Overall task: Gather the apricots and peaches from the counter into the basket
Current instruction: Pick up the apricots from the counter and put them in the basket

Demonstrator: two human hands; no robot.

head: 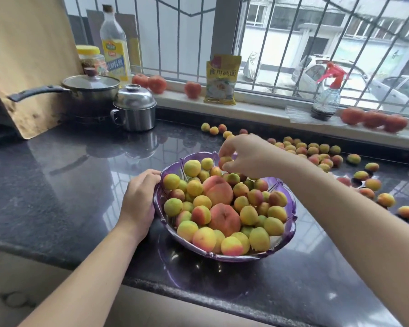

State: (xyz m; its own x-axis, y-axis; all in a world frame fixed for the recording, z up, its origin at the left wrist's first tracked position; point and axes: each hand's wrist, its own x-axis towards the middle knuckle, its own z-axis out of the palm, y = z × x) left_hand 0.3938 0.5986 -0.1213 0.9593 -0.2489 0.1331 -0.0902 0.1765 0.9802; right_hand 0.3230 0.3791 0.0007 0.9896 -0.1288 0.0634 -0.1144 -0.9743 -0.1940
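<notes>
Two peaches [219, 206] lie in the middle of the purple basket [291, 223], with many small apricots [246, 214] heaped around them. I see the basket standing on the dark desk [64, 185], near its front edge. My left hand [139, 199] holds the basket rim at 9 o'clock, fingers curled over the edge. My right hand [243, 154] is above the rim at 12 o'clock and pinches one apricot [224, 161] between thumb and fingertips. Many loose apricots [316, 152] are scattered on the desk from 1 to 3 o'clock of the basket. At 10 o'clock stand a steel pot [135, 109] and a saucepan [90, 90]. Tomatoes [373, 119] lie on the windowsill.
</notes>
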